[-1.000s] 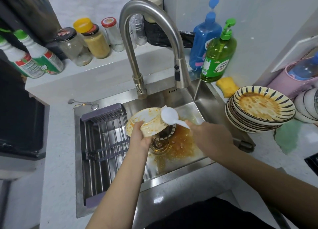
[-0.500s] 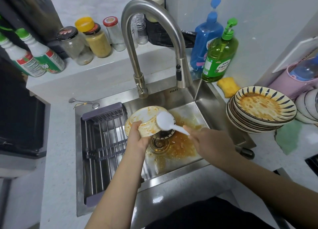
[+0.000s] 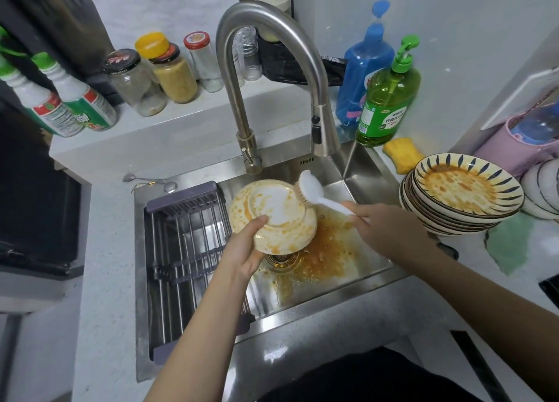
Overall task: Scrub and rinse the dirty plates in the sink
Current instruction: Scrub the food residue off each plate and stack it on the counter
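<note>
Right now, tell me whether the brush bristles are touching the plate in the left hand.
Touching. The head view shows the scrub brush bristles pressed against the upper right edge of the plate, with no gap; the left hand grips the plate's lower edge.

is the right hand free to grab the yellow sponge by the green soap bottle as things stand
Probably not yet: the right hand grips the scrub brush. The path to the yellow sponge past the stacked plates looks open.
</note>
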Demonstrator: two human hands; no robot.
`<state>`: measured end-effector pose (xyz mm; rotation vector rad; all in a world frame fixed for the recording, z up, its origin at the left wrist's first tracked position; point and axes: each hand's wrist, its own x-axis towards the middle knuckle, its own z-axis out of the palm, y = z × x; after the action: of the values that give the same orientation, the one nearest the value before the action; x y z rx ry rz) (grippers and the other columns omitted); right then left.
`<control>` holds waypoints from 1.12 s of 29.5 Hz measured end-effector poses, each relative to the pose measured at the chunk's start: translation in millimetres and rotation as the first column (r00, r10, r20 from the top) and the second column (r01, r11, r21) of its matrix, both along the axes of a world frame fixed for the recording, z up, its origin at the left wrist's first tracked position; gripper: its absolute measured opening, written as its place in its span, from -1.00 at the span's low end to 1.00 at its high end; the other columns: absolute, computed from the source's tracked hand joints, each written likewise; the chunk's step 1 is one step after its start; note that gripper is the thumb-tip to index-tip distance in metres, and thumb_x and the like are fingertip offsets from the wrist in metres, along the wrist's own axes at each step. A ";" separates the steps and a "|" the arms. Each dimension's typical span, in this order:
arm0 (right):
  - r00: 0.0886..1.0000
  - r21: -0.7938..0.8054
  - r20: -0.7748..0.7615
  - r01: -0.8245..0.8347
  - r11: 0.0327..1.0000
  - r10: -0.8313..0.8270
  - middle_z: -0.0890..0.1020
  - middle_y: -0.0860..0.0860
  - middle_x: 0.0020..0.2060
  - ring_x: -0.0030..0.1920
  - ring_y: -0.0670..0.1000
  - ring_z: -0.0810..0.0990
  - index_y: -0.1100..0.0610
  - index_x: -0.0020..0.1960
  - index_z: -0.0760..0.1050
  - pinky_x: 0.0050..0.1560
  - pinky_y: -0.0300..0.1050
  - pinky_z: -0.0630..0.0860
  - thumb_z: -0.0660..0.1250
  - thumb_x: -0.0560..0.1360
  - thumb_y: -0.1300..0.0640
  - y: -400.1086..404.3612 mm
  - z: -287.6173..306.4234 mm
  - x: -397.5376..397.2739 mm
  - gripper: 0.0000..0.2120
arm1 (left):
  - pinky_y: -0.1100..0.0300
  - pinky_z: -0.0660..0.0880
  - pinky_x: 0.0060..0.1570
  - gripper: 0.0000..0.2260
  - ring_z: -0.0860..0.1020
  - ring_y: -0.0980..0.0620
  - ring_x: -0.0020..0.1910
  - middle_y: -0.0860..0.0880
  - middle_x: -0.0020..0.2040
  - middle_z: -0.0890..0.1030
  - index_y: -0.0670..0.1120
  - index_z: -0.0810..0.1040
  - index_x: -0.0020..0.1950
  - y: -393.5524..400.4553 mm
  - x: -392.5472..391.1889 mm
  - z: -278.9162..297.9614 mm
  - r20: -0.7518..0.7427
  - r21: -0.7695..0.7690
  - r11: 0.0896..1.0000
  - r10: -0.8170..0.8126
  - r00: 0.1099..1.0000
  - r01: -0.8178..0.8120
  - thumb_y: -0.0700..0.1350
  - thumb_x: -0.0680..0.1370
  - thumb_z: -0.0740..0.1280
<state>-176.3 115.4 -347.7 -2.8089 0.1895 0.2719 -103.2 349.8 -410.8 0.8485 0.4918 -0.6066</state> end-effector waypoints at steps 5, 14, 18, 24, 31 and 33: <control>0.985 -0.102 -0.003 -0.173 0.980 0.174 0.62 -0.03 -0.08 -0.16 0.00 0.55 -0.23 0.43 0.29 -0.21 -0.15 0.45 0.05 0.64 -0.01 21.6 7.9 9.9 -0.63 | 0.06 0.63 -0.08 -0.78 0.68 -0.05 -0.06 -0.14 -0.04 0.70 -0.24 0.53 0.14 -4.3 -10.5 1.5 0.114 0.074 0.988 -0.140 0.984 0.132 -0.38 0.51 0.28; 0.970 -0.239 -0.007 -0.238 0.941 0.243 0.39 -0.09 -0.36 -0.33 -0.06 0.43 -0.20 0.45 0.24 -0.40 -0.21 0.29 -0.02 0.65 0.00 23.6 11.4 3.3 -0.62 | 0.05 0.63 -0.08 -0.67 0.67 -0.06 -0.04 -0.15 -0.02 0.69 -0.25 0.48 0.20 -3.6 -10.0 5.1 0.105 -0.008 0.991 -0.134 0.985 0.135 -0.38 0.44 0.29; 0.980 -0.301 -0.075 -0.199 0.933 0.185 0.49 -0.09 -0.25 -0.33 -0.06 0.43 -0.14 0.37 0.32 -0.41 -0.21 0.26 -0.01 0.65 0.04 12.0 14.5 1.9 -0.67 | 0.04 0.63 -0.08 -0.64 0.67 -0.07 -0.04 -0.16 -0.02 0.69 -0.26 0.45 0.24 -3.2 -7.4 6.7 0.103 -0.026 0.993 -0.110 0.989 0.113 -0.38 0.45 0.28; 0.995 -0.224 0.005 -0.101 0.969 0.105 0.46 -0.07 -0.25 -0.26 0.00 0.46 -0.17 0.41 0.31 -0.33 -0.18 0.31 0.00 0.64 0.03 26.9 11.8 0.1 -0.64 | 0.09 0.63 -0.10 -0.76 0.68 -0.04 -0.05 -0.13 -0.04 0.69 -0.24 0.50 0.17 -4.3 -11.3 10.7 0.135 -0.002 0.982 -0.186 0.973 0.188 -0.42 0.54 0.21; 0.992 -0.007 -0.116 -0.045 0.999 0.044 0.48 -0.12 -0.16 -0.20 -0.07 0.47 -0.25 0.39 0.33 -0.30 -0.18 0.34 0.10 0.62 -0.03 28.5 8.5 -20.3 -0.64 | 0.09 0.63 -0.14 -0.76 0.67 -0.05 -0.07 -0.17 0.00 0.66 -0.25 0.52 0.15 -1.4 -6.2 5.6 0.126 0.085 0.965 -0.256 0.959 0.246 -0.44 0.52 0.24; 0.991 0.146 -0.077 0.119 0.982 -0.109 0.48 -0.12 -0.14 -0.17 -0.07 0.48 -0.22 0.39 0.35 -0.21 -0.17 0.37 0.13 0.61 -0.02 27.6 -1.9 -24.9 -0.64 | 0.07 0.63 -0.09 -0.76 0.67 -0.07 -0.04 -0.18 0.04 0.65 -0.25 0.52 0.15 -6.2 -9.3 6.1 0.127 0.159 0.932 -0.347 0.929 0.326 -0.43 0.50 0.28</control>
<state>-201.1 143.0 -349.6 -2.6300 0.3302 0.3407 -112.5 343.6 -404.6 1.1125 0.2481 -0.8234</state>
